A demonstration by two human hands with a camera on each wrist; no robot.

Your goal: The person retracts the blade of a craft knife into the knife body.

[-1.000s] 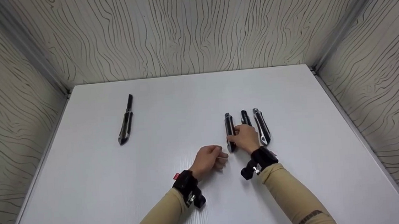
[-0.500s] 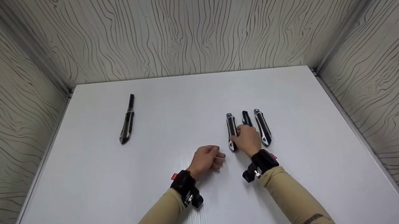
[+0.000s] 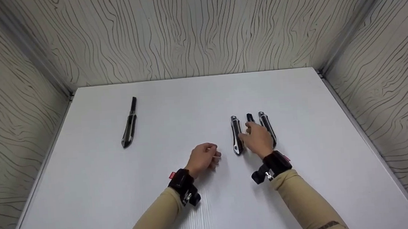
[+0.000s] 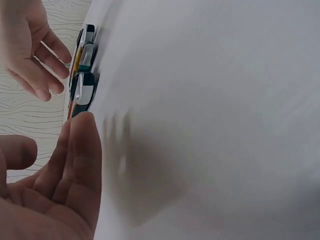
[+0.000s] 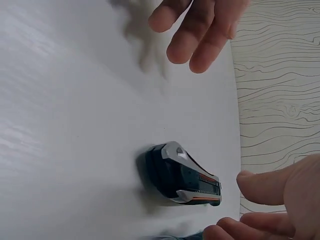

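Three utility knives lie side by side at the right of the white table. My right hand hovers over the middle knife, covering most of it, and partly hides the right knife. Its thumb and fingers are spread apart and grip nothing. The left knife of the row, black and silver with orange lines, lies beside the thumb. My left hand is held above the table with relaxed, slightly bent fingers and holds nothing. Far to the left lies another utility knife with its dark blade extended.
The white tabletop is enclosed by a back wall and side walls with a wood-grain pattern. Both wrists carry black straps with small cameras. The left hand casts a shadow on the table.
My right hand has come off the middle knife, rising and shifting slightly right so that it now overlaps the right knife. My left hand has drawn away to the left. The knives stay in place.
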